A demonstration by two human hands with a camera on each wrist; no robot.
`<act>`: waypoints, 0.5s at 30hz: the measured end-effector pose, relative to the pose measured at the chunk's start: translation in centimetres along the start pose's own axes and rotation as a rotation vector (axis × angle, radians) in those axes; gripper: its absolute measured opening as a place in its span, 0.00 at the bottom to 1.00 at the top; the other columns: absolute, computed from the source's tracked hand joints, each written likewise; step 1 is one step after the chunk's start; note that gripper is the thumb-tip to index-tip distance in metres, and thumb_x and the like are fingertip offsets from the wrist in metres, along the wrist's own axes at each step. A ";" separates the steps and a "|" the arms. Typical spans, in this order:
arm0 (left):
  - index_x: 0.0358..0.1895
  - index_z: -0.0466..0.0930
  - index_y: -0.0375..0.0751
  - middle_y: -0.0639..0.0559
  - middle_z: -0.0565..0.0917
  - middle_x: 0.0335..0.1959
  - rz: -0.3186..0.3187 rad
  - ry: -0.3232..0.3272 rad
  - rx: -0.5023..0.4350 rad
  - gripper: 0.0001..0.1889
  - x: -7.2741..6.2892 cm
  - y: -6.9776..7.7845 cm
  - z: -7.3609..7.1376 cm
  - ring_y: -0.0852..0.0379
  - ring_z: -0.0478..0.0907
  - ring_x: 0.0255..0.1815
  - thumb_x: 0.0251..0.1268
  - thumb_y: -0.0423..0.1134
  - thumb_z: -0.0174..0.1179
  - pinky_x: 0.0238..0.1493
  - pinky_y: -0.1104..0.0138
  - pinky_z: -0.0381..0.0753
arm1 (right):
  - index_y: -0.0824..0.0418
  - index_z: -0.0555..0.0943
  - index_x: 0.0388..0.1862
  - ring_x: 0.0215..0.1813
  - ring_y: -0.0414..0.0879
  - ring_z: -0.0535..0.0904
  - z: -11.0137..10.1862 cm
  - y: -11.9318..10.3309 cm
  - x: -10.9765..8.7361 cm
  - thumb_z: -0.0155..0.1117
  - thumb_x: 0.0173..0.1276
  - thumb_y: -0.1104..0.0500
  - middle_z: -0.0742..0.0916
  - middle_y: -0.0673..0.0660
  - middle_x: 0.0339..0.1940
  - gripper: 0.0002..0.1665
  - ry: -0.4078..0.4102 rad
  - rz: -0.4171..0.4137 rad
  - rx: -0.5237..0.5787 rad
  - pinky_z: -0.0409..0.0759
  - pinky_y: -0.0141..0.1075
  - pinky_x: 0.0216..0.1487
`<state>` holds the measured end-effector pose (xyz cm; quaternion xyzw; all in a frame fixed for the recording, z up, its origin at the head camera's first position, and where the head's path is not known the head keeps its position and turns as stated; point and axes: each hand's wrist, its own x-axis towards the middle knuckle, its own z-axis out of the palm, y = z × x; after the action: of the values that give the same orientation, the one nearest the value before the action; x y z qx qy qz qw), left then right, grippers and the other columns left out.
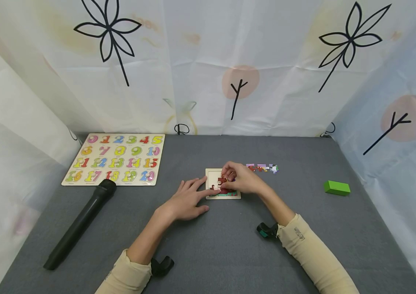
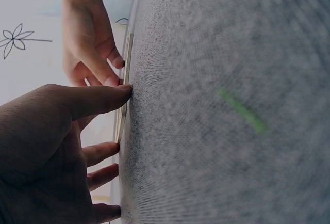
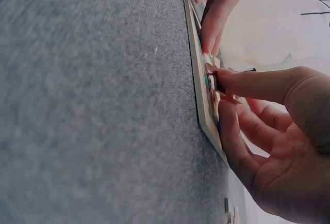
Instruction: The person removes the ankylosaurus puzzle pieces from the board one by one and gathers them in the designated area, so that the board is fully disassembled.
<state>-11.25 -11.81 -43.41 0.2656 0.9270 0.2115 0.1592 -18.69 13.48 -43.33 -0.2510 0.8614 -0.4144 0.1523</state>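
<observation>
A small square wooden jigsaw tray [image 1: 212, 174] lies on the table in front of me, with dark red and green pieces along its lower part. My left hand [image 1: 185, 203] is spread at the tray's left side, its fingers fairly straight. One finger reaches over the tray's lower part, and the thumb lies near the front edge. My right hand [image 1: 243, 179] is over the tray's right half and pinches a puzzle piece [image 3: 220, 83] between thumb and fingers, tilted just above the other pieces. The fingers hide much of that piece and the tray's right side. Several loose puzzle pieces [image 1: 262, 168] lie behind my right hand.
A number puzzle board [image 1: 113, 157] lies at the back left, with a black microphone [image 1: 83, 222] touching or overlapping its front edge. A green block [image 1: 337, 188] sits at the right. Printed fabric [image 1: 200, 53] hangs along the back and sides of the grey table [image 1: 230, 253].
</observation>
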 end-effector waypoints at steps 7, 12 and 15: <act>0.80 0.74 0.62 0.40 0.55 0.91 0.002 0.009 -0.006 0.28 0.0 0.0 0.0 0.32 0.53 0.90 0.80 0.44 0.64 0.86 0.27 0.47 | 0.68 0.80 0.52 0.42 0.45 0.81 -0.3 0.3 -0.5 0.70 0.74 0.67 0.86 0.61 0.41 0.12 0.002 -0.036 0.100 0.80 0.33 0.46; 0.80 0.75 0.63 0.41 0.55 0.91 -0.007 0.009 0.000 0.28 0.0 0.0 0.1 0.32 0.53 0.90 0.80 0.45 0.64 0.86 0.27 0.48 | 0.71 0.79 0.54 0.44 0.46 0.83 -0.5 0.4 -0.9 0.68 0.76 0.68 0.86 0.65 0.44 0.12 0.008 -0.046 0.183 0.83 0.33 0.45; 0.80 0.75 0.63 0.41 0.56 0.91 -0.008 0.011 0.001 0.29 0.0 0.0 0.1 0.32 0.53 0.90 0.79 0.45 0.65 0.85 0.27 0.48 | 0.73 0.79 0.55 0.42 0.48 0.85 -0.9 0.5 -1.2 0.68 0.76 0.69 0.86 0.67 0.45 0.14 0.022 -0.050 0.232 0.87 0.37 0.41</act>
<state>-11.21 -11.80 -43.48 0.2607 0.9291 0.2120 0.1546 -18.29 14.97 -43.13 -0.2487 0.8028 -0.5176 0.1604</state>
